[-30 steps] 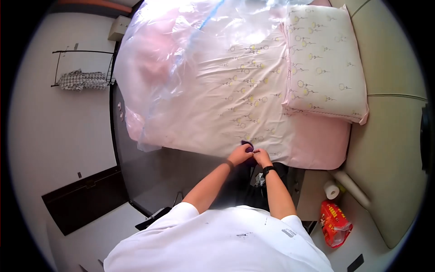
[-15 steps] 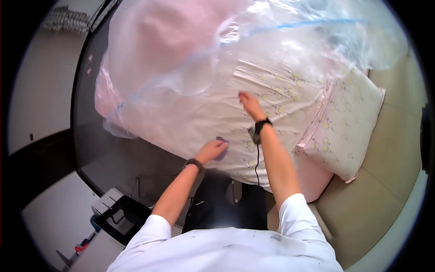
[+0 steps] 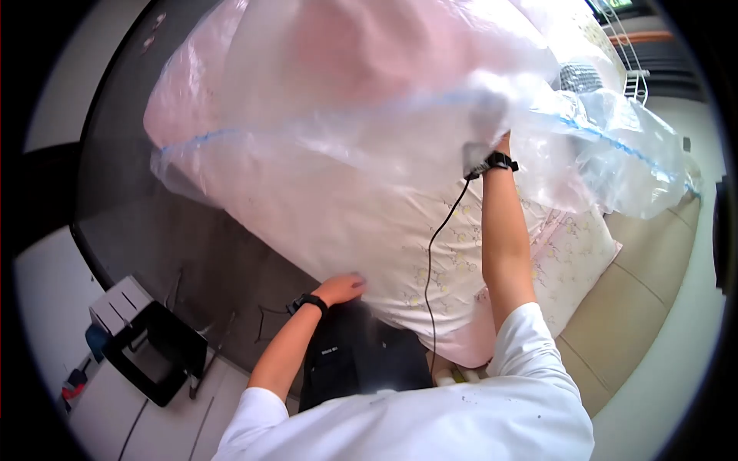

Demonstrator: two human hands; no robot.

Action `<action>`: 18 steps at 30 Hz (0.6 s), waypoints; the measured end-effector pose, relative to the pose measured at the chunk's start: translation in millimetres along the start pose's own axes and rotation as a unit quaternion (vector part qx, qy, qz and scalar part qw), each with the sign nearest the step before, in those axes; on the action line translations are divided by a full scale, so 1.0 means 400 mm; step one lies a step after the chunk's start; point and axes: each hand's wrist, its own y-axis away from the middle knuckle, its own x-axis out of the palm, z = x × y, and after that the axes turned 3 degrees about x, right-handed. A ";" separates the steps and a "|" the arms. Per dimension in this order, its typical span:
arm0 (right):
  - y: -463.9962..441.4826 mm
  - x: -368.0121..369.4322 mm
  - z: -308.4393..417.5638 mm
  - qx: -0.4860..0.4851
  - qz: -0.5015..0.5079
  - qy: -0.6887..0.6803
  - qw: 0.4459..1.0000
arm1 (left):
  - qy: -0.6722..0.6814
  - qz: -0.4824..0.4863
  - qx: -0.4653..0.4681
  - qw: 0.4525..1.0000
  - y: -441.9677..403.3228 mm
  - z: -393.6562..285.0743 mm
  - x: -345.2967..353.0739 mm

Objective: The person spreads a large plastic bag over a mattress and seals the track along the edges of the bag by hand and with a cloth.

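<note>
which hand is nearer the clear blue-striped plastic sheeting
Right hand, partly covered by the sheeting; the left hand is farther off, by the edge of the pale floral bedding.

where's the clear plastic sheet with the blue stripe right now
In the head view, the clear plastic sheet with the blue stripe spreads across the upper half, over part of the cream floral bedsheet and partly covering the right hand.

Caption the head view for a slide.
Right hand mostly veiled by blue-striped clear plastic, left hand at the near edge of the floral-sheeted bed.
</note>
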 end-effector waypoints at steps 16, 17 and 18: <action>1.056 -0.022 0.838 0.433 0.198 -0.519 0.709 | 0.136 -0.073 0.291 0.944 0.098 -0.328 0.090; 1.115 -0.058 0.842 0.420 0.195 -0.519 0.718 | 0.158 -0.067 0.283 0.944 0.124 -0.341 0.120; 1.158 -0.088 0.857 0.425 0.148 -0.452 0.770 | 0.177 -0.064 0.275 0.943 0.147 -0.349 0.148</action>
